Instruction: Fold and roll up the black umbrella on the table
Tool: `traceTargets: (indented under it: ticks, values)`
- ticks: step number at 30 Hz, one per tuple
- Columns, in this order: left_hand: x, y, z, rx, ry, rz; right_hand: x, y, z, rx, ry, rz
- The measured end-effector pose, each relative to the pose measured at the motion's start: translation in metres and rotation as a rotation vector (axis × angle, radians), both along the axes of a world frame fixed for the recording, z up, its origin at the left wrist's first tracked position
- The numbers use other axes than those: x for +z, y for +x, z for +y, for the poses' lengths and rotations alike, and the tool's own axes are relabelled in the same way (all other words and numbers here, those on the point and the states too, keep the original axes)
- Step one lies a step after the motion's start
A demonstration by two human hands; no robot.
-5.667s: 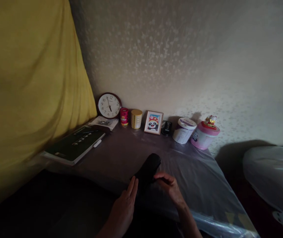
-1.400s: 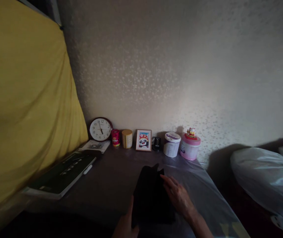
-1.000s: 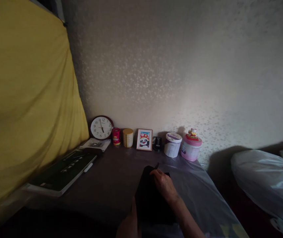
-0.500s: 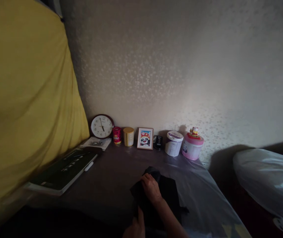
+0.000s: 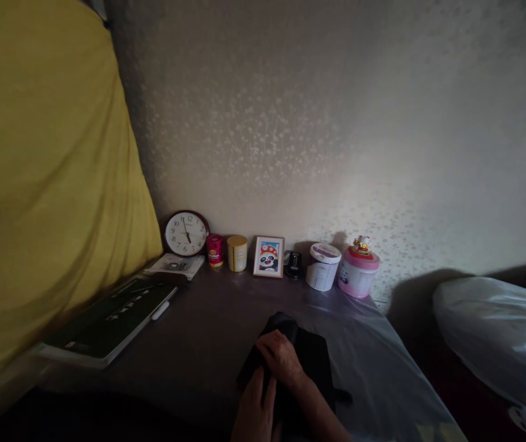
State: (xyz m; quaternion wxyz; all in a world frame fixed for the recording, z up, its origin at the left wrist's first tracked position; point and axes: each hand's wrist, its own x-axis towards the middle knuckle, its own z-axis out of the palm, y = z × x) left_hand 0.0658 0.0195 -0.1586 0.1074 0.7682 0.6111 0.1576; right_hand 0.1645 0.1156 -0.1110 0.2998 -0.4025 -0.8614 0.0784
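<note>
Take the framed panda picture (image 5: 269,258) as your landmark. The black cloth (image 5: 315,359) lies on the table (image 5: 207,319), on the near side of the picture, and reaches somewhat to its right. Your right hand (image 5: 281,356) is over the cloth, nearer you than the picture; its grip is closed, fingers bent down onto a fold. Your left hand (image 5: 254,405) is nearer you again, slightly left of the picture, touching the cloth with fingers straight and slightly parted; you cannot tell whether its grip pinches any fabric.

Just left of the picture you have the yellow-lidded can (image 5: 237,254), then the pink tin (image 5: 215,250) and the round clock (image 5: 186,233). Nearer you on that side lies the dark green book (image 5: 110,319). Just right of it stand the small black object (image 5: 293,264), the white tub (image 5: 323,268) and the pink-lidded tub (image 5: 358,273), topped by the cat figurine (image 5: 363,245).
</note>
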Motion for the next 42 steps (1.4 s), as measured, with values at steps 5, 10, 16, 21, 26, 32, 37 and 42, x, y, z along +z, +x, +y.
traceTargets:
  ticks: [5, 10, 16, 21, 26, 32, 37, 42]
  values:
    - [-0.018, 0.008, 0.001, 0.022, 0.037, 0.021, 0.002, 0.016, -0.004, 0.095, 0.03, 0.028]
    - [-0.016, 0.008, 0.002, 0.017, 0.01, 0.014, 0.004, 0.026, 0.024, 0.037, 0.054, -0.043]
    - [-0.01, 0.007, 0.003, 0.051, -0.099, 0.0, -0.004, 0.035, 0.07, -0.11, -0.016, -0.233]
    - [-0.009, 0.008, 0.002, 0.115, -0.145, 0.016, -0.004, 0.045, 0.082, -0.281, -0.07, -0.308]
    - [-0.001, 0.015, -0.002, 0.128, -0.131, 0.048, 0.004, 0.081, 0.064, -0.527, -0.057, -0.156]
    - [0.018, 0.022, 0.0, 0.144, -0.206, 0.13, -0.015, 0.127, 0.0, -0.624, -0.138, -0.019]
    - [0.023, 0.013, -0.005, 0.026, -0.165, 0.026, -0.025, 0.121, -0.036, -0.662, -0.227, 0.07]
    - [0.027, 0.015, -0.012, 0.054, -0.142, 0.026, -0.018, 0.107, -0.039, -0.736, -0.296, 0.242]
